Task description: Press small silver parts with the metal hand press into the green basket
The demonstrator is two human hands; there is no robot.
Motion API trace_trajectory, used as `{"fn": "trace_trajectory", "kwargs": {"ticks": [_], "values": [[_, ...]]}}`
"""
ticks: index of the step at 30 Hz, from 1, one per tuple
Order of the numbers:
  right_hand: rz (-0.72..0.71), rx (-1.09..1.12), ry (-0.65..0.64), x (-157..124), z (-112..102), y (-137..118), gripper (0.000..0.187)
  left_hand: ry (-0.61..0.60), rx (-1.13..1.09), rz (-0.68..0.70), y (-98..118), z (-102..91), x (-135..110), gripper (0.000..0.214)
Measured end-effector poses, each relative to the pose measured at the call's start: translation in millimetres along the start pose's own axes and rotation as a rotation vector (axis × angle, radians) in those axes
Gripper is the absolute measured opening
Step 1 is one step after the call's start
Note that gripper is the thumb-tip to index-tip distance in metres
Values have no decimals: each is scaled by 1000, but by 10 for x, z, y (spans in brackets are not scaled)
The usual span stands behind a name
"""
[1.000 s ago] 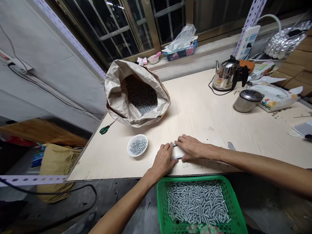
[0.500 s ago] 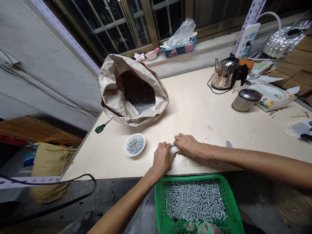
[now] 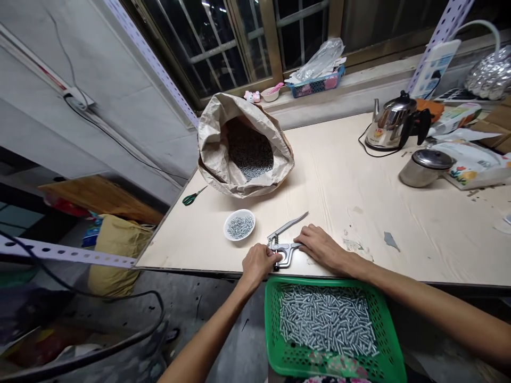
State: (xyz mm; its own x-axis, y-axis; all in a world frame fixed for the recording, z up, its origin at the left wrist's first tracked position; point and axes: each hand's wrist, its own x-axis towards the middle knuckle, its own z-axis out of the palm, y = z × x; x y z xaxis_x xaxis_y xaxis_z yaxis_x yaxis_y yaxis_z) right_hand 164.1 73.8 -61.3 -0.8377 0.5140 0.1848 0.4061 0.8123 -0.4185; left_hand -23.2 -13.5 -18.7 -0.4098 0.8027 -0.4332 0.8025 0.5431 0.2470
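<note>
A small metal hand press (image 3: pixel 282 240) with a raised lever sits near the front edge of the pale wooden table (image 3: pixel 351 175). My left hand (image 3: pixel 258 263) is closed at the press's jaw, fingertips pinched there; whatever they hold is too small to make out. My right hand (image 3: pixel 319 246) lies on the press's base, fingers pressed down on it. A white bowl of small metal parts (image 3: pixel 239 224) stands just left of the press. Below the table edge a green basket (image 3: pixel 331 327) holds several silvery screws.
An open paper sack of dark screws (image 3: pixel 245 146) stands at the back left, with green scissors (image 3: pixel 193 197) beside it. A kettle (image 3: pixel 391 126), a steel pot (image 3: pixel 425 166) and packets lie at the right. A blue basket (image 3: pixel 315 85) rests on the window sill.
The press lever, held flat under my right hand before, now stands raised. My left hand has drawn back toward the table edge. The camera view shifted left.
</note>
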Motion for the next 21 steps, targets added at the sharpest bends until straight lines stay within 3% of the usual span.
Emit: {"fn": "trace_trajectory", "kwargs": {"ticks": [3,6,10,15,21], "values": [[-6,-10,67,33,136,25,10,-59,37,52,24,-27,96,24],[-35,-13,118,35,190,52,10,-44,43,113,5,-67,139,21],[-48,7,172,13,232,68,12,-118,-157,18,-25,-56,78,35],[-77,41,191,7,269,90,13,258,-74,148,-66,26,-65,27],[-64,14,190,20,289,103,13,123,-160,92,-110,45,53,30]]}}
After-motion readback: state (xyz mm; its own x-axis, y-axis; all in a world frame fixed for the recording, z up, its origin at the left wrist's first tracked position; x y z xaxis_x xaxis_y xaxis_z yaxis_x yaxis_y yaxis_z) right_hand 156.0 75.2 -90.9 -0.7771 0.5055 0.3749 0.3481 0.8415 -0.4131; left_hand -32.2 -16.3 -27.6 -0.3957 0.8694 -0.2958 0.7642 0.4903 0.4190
